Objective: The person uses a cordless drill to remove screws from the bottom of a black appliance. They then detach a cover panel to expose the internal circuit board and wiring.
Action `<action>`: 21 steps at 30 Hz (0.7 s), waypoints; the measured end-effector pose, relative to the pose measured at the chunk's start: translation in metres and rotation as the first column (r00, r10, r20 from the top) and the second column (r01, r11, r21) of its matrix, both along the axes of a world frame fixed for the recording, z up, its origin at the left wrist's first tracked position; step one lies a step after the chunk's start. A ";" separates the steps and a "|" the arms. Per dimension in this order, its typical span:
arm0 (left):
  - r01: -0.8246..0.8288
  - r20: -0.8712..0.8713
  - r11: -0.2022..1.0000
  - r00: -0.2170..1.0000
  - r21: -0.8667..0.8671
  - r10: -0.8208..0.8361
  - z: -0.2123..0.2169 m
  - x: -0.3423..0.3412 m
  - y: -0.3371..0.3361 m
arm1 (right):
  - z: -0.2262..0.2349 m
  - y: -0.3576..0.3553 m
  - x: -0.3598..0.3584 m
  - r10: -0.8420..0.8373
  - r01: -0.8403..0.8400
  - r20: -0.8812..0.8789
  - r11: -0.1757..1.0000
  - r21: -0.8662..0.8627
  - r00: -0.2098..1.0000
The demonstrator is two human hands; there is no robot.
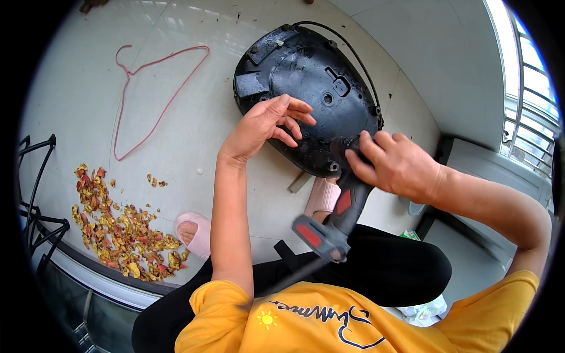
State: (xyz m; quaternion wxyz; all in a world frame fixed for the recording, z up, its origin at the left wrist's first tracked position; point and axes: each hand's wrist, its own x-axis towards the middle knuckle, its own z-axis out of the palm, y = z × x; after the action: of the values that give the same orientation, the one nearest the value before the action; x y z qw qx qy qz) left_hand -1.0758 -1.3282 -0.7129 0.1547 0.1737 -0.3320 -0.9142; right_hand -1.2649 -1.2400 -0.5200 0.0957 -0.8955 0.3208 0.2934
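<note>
A large, rounded black plastic base (303, 70) of an appliance lies on the floor in front of me, with small feet, screw holes and a moulded recess. My left hand (268, 126) is over its near left part, fingers apart and slightly curled, with nothing in them; whether it touches the base I cannot tell. My right hand (397, 165) is wrapped round the head of a cordless drill (347, 209), grey-black with red patches. The drill's head is at the base's near right edge, and its handle slopes back toward my lap. The drill's tip is hidden.
A pink wire hanger (125, 106) lies on the floor to the left. Dried yellow-red peelings (129, 235) are spread nearer me. A black metal rack (38, 200) stands at the far left. A black cord (359, 56) curves round the base's right side. Cabinets (429, 59) stand at right.
</note>
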 end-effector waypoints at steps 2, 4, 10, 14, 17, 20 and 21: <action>0.096 -0.015 0.988 0.995 -0.117 -0.098 0.010 -0.003 0.001 | -0.008 0.011 0.001 0.250 -0.256 -0.064 0.961 -0.110 0.966; 0.126 -0.037 0.828 0.984 -0.547 -0.174 0.024 -0.025 0.016 | -0.004 0.013 0.004 0.399 -0.417 -0.144 0.900 -0.129 0.906; 0.104 0.006 0.612 0.987 -0.784 -0.160 0.016 -0.067 0.053 | -0.002 0.013 0.007 0.238 -0.247 -0.166 0.968 -0.038 0.957; 0.094 0.015 0.784 0.994 -0.613 -0.107 0.015 -0.065 0.050 | 0.022 -0.010 0.017 -0.196 0.200 -0.083 0.979 0.048 0.977; -0.083 -0.046 0.819 0.997 -0.567 0.069 0.015 -0.070 0.059 | 0.029 0.007 0.005 -0.913 0.877 0.214 0.398 0.269 0.348; -0.103 -0.023 0.783 0.993 -0.613 0.113 0.011 -0.074 0.067 | 0.019 -0.004 0.004 -0.990 0.907 -0.100 -0.132 0.399 -0.100; -0.108 -0.028 0.769 0.993 -0.630 0.117 0.013 -0.074 0.067 | 0.014 -0.004 0.007 -0.970 0.903 -0.188 -0.218 0.371 -0.156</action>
State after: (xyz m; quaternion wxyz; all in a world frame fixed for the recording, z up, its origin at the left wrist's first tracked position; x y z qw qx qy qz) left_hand -1.1499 -1.2607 -0.7003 0.2560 0.1375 -0.6087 -0.7383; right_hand -1.2577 -1.2441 -0.5058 0.4831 -0.3188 0.8098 0.0952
